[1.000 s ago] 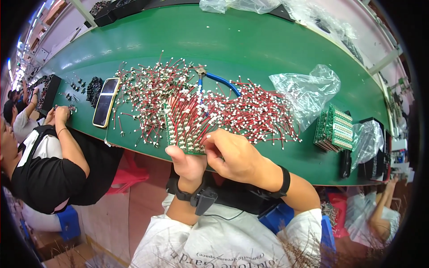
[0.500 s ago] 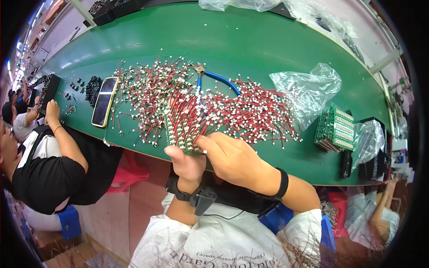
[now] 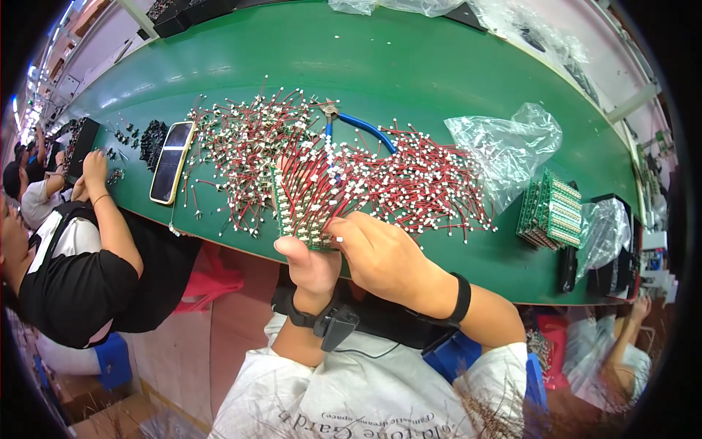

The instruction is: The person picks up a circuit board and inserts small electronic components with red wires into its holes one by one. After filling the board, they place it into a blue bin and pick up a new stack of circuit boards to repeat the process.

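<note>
My left hand (image 3: 313,269) holds a green circuit board panel (image 3: 287,219) from below, its thumb along the near edge. Rows of white connectors with red wires stand thickly on the panel and lean to the far side. At the panel's near right corner, my right hand (image 3: 387,256) pinches a short red wire lead (image 3: 338,239), whose white plug shows by the fingertips. The fingers hide most of that lead. Beyond the panel lie loose red leads with white plugs (image 3: 431,179), with blue-handled cutters (image 3: 369,129) resting among them.
A phone (image 3: 172,162) and a heap of black parts (image 3: 152,145) lie left of the leads. To the right are a clear plastic bag (image 3: 504,150) and stacked green boards (image 3: 550,211). A co-worker (image 3: 80,271) sits at the left along the green table (image 3: 409,66).
My right fingers have shifted slightly at the panel's near right corner, and a white plug now shows beside them. The co-worker's hand on the left has moved a little.
</note>
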`<state>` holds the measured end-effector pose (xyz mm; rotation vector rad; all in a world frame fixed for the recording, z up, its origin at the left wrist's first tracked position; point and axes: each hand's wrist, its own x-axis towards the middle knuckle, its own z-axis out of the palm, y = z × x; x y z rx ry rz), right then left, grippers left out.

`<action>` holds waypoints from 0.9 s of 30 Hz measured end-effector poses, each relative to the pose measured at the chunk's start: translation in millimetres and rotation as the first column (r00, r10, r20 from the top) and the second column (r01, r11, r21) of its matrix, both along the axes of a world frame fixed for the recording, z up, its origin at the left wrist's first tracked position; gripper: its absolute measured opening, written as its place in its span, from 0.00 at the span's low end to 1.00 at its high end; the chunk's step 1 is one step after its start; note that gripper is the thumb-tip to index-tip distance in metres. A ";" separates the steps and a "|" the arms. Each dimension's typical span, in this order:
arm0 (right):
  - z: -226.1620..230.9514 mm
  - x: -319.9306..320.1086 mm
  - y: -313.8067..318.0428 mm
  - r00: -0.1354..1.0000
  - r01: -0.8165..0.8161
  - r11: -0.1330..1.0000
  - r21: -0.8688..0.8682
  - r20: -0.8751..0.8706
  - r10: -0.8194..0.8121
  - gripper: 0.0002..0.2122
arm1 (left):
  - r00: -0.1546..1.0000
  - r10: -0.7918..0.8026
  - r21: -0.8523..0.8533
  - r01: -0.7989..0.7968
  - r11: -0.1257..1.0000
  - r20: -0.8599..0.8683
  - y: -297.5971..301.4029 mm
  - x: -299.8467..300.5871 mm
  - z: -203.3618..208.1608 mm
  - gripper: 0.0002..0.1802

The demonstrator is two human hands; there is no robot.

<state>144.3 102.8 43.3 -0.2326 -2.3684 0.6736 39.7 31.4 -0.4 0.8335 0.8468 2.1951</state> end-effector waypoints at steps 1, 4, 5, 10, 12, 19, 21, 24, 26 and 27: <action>-0.9 -0.3 0.7 1.000 0.003 1.000 0.007 -0.003 -0.003 0.11 | 1.000 -0.001 0.000 0.001 1.000 0.000 0.9 -0.5 1.3 0.49; -1.5 -3.1 7.8 0.996 -0.020 1.000 -0.012 -0.084 0.019 0.13 | 0.984 0.003 0.087 -0.019 0.996 0.181 3.9 -8.3 3.9 0.51; -1.0 -4.1 11.2 0.986 -0.050 0.998 -0.035 -0.161 0.044 0.15 | 0.984 0.002 0.090 -0.018 0.996 0.180 5.6 -12.2 5.4 0.51; 9.6 -0.4 20.1 0.969 -0.116 0.977 -0.177 -0.238 0.072 0.13 | 0.952 -0.107 0.088 0.085 0.992 0.286 4.0 -20.4 13.0 0.55; 14.8 0.4 18.3 0.954 -0.114 0.982 -0.148 -0.294 0.066 0.12 | 0.925 -0.202 0.165 0.155 0.974 0.322 -1.3 -24.8 13.7 0.55; 5.9 6.0 38.7 0.966 0.000 0.985 -0.173 -0.256 -0.045 0.07 | 0.804 -0.335 0.183 0.281 0.942 0.491 -23.2 -40.5 -3.3 0.55; 0.2 3.8 41.6 0.989 0.079 0.904 -0.419 -0.079 -0.123 0.05 | 0.772 -0.394 0.237 0.316 0.919 0.499 -24.9 -39.4 1.7 0.54; 1.1 4.4 45.6 0.991 0.081 0.748 -0.658 0.133 0.010 0.06 | 0.780 -0.400 0.227 0.330 0.916 0.481 -22.6 -34.5 2.2 0.55; -3.2 12.0 42.0 0.963 0.003 0.525 -0.851 0.144 0.228 0.09 | 0.787 -0.378 0.224 0.306 0.925 0.487 -19.2 -22.3 4.9 0.57; -1.8 17.6 39.4 0.946 -0.017 0.419 -0.908 0.121 0.301 0.10 | 0.821 -0.355 0.149 0.323 0.935 0.447 -17.8 -18.0 4.5 0.58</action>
